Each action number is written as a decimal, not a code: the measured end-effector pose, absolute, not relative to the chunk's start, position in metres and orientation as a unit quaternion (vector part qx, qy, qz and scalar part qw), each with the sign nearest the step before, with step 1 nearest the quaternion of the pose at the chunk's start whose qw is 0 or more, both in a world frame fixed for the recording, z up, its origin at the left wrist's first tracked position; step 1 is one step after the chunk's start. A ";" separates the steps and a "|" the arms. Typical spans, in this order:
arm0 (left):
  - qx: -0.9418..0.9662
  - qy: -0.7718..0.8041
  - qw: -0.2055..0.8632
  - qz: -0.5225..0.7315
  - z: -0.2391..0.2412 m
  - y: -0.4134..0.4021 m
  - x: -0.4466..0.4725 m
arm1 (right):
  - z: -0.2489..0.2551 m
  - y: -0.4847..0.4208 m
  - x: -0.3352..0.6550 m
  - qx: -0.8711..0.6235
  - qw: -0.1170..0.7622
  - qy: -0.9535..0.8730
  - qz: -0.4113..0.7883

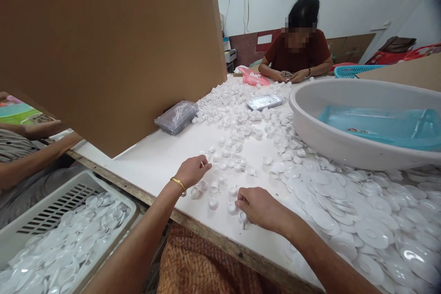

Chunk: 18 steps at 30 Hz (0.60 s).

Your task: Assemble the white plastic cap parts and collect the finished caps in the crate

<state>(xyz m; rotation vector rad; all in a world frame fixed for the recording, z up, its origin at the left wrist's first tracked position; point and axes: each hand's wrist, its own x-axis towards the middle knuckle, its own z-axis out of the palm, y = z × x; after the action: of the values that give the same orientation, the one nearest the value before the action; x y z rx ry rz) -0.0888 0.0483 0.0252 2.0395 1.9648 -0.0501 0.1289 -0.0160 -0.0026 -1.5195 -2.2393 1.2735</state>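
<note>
Low in the middle of the frame, the left hand (193,171) is curled loosely, fingertips down among small white round plastic caps (222,179) scattered on the white tabletop (165,156); whether it pinches one cannot be told. A thin gold bangle (179,183) circles its wrist. The right hand (258,206), just right of it, is closed narrowly with a small white cap piece (243,217) at its fingertips. The caps are tiny, cup-like and glossy, some upright, some tipped. At lower right lies a heap of flat white plastic discs (361,225). A large white plastic basin (330,142) sits at right, holding a pale blue tray (379,124). At lower left, a white slotted basket (51,202) holds more discs.
</note>
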 end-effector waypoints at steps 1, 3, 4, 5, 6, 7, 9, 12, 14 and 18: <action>0.723 0.670 0.166 -0.016 0.028 0.042 -0.088 | -0.003 -0.015 0.130 -0.510 0.076 -0.748 0.418; 0.756 0.631 0.173 -0.014 0.029 0.028 -0.086 | -0.003 -0.015 0.131 -0.512 0.075 -0.750 0.412; 0.773 0.614 0.161 -0.012 0.027 0.021 -0.084 | -0.002 -0.015 0.131 -0.512 0.074 -0.749 0.414; 0.785 0.603 0.140 -0.009 0.024 0.016 -0.082 | -0.002 -0.015 0.132 -0.512 0.072 -0.747 0.418; 0.792 0.599 0.120 -0.006 0.020 0.011 -0.079 | -0.002 -0.015 0.132 -0.512 0.070 -0.745 0.423; 0.793 0.601 0.103 -0.002 0.016 0.008 -0.077 | -0.001 -0.015 0.132 -0.512 0.068 -0.743 0.426; 0.792 0.603 0.090 0.011 0.009 0.005 -0.073 | -0.002 -0.015 0.132 -0.520 0.066 -0.743 0.417; 0.780 0.616 0.104 0.046 0.008 0.008 -0.073 | -0.004 -0.012 0.131 -0.540 0.071 -0.749 0.377; 0.738 0.654 0.138 0.089 0.011 0.014 -0.078 | -0.006 -0.011 0.130 -0.549 0.080 -0.754 0.353; 0.645 0.702 0.235 0.191 0.016 0.034 -0.092 | -0.007 -0.011 0.128 -0.556 0.087 -0.756 0.334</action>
<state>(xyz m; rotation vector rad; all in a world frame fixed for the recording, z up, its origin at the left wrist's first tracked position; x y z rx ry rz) -0.0924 0.0336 0.0163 1.7688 1.9264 0.5241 0.1284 -0.0106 -0.0072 -1.6567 -2.2503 0.9955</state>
